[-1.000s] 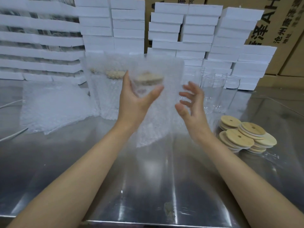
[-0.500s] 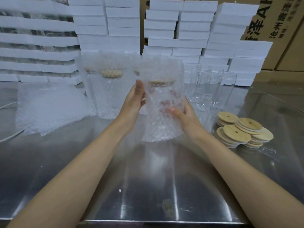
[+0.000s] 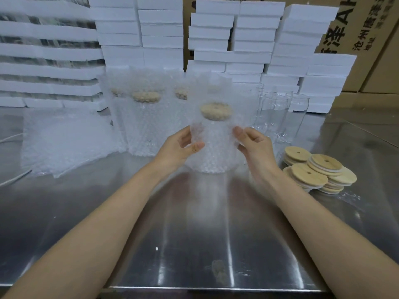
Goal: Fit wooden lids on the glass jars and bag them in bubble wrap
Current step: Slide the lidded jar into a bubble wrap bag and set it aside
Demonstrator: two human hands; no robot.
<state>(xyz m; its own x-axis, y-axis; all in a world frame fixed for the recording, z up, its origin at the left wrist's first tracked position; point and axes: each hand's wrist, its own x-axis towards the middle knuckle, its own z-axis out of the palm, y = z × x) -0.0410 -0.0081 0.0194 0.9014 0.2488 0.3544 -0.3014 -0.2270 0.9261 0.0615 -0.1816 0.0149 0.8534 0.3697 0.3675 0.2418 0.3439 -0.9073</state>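
Head view. The left hand [image 3: 180, 148] and the right hand [image 3: 255, 151] are gripping a bubble-wrap bag [image 3: 213, 128] from opposite sides, each pinching the wrap between thumb and curled fingers. The bag is standing upright at the middle of the steel table [image 3: 194, 234]; whether its bottom is touching the surface cannot be told. A glass jar [image 3: 214, 156] is sitting inside the bag, its outline blurred by the wrap, and its wooden lid [image 3: 216, 111] is showing through above the hands. Behind and to the left, more bagged jars [image 3: 146, 119] are standing in a row, and flat bags [image 3: 64, 139] are lying further left. Bare jars [image 3: 278, 113] are standing just behind the right hand, and a pile of loose lids [image 3: 319, 169] is lying to its right. White foam boxes [image 3: 216, 39] are standing in stacks along the back.
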